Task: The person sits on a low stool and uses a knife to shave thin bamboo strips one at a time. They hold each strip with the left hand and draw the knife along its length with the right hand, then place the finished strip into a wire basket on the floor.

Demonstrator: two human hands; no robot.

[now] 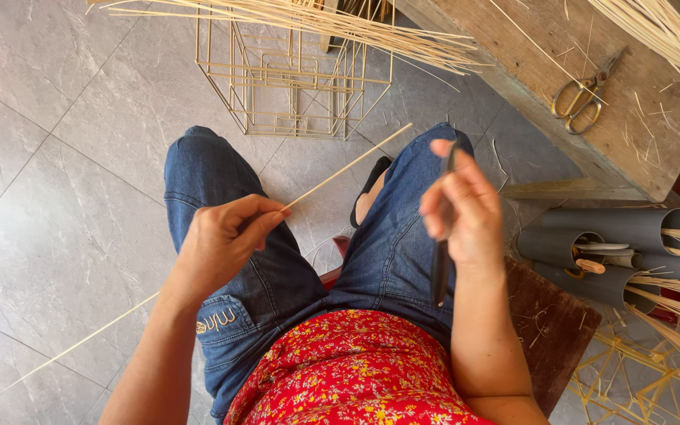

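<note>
My left hand (226, 240) pinches a long thin bamboo stick (348, 167) over my left thigh. The stick runs from the floor at lower left, through my fingers, up toward my right knee. My right hand (460, 211) is raised over my right thigh and grips a dark narrow knife (442, 260), its handle hanging below my palm. The two hands are apart, and the blade does not touch the stick. I sit in blue jeans and a red flowered top.
A wire-like bamboo frame (293, 75) stands on the grey tiled floor ahead, with a sheaf of thin sticks (332, 20) across it. Yellow-handled scissors (584, 93) lie on a wooden bench (639, 134) at right. Grey tubes (615, 236) holding sticks lie by my right side.
</note>
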